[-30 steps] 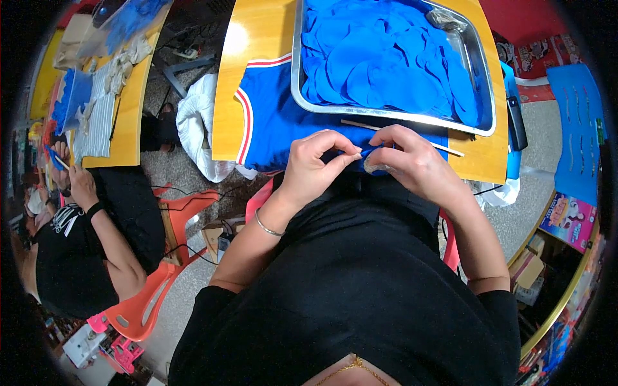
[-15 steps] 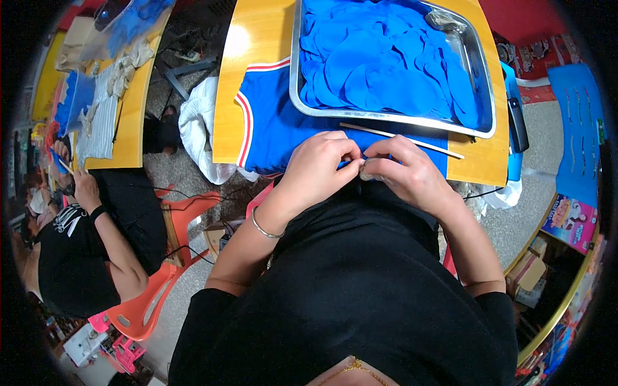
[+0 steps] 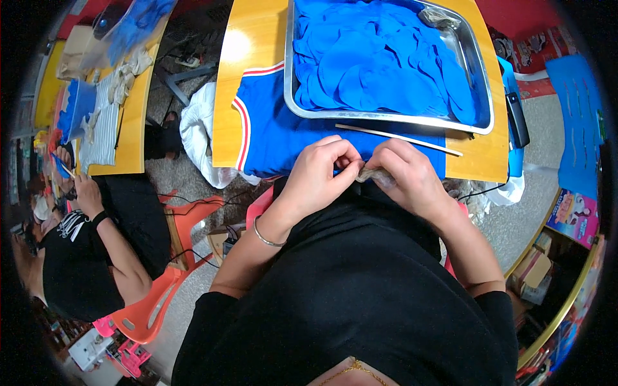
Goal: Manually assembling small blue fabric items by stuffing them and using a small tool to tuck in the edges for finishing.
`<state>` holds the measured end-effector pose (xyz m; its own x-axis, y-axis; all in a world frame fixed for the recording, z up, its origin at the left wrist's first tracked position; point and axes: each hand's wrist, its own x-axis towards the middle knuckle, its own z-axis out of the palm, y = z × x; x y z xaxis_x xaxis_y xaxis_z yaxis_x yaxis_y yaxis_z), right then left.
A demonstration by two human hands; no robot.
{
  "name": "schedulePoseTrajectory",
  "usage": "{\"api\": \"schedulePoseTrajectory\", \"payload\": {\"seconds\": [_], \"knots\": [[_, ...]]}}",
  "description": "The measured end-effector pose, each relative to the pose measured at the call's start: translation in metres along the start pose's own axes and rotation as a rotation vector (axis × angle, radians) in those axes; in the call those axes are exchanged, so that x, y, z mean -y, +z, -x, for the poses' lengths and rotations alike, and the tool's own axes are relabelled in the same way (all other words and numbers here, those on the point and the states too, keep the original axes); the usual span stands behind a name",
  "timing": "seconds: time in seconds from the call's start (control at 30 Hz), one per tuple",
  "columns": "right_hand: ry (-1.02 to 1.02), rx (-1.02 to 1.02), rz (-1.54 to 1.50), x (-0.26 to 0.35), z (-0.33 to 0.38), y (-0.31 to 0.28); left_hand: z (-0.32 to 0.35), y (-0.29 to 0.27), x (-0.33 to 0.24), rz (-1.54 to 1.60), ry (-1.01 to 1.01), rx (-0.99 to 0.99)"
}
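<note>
Our left arm (image 3: 248, 267) and right arm (image 3: 474, 251) come up from below, bent and set wide, then slant inward. Our left hand (image 3: 322, 170) is curled, thumb and forefinger pinched together at the tips around a small rounded gap. Our right hand (image 3: 412, 180) faces it, fingers (image 3: 389, 154) bent leftward, the two hands almost meeting, backs turned up.

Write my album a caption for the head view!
Left hand and right hand meet at a beige scrap near a tray of blue pieces.
</note>
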<state>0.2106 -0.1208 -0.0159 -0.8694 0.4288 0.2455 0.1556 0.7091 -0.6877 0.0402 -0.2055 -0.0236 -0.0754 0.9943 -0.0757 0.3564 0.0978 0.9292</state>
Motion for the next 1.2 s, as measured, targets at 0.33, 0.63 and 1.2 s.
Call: {"api": "schedulePoseTrajectory", "payload": {"seconds": [0.33,0.63,1.2], "knots": [[-0.078,0.004,0.128,-0.008,-0.007,0.006,0.0,0.004,0.022,0.036,0.009,-0.005],[-0.107,-0.007,0.148,-0.009,-0.006,0.007,-0.001,0.004,0.029,0.141,-0.131,0.063],[0.019,-0.123,0.097,-0.001,-0.014,0.02,-0.005,-0.003,0.01,-0.213,0.088,0.024]]}}
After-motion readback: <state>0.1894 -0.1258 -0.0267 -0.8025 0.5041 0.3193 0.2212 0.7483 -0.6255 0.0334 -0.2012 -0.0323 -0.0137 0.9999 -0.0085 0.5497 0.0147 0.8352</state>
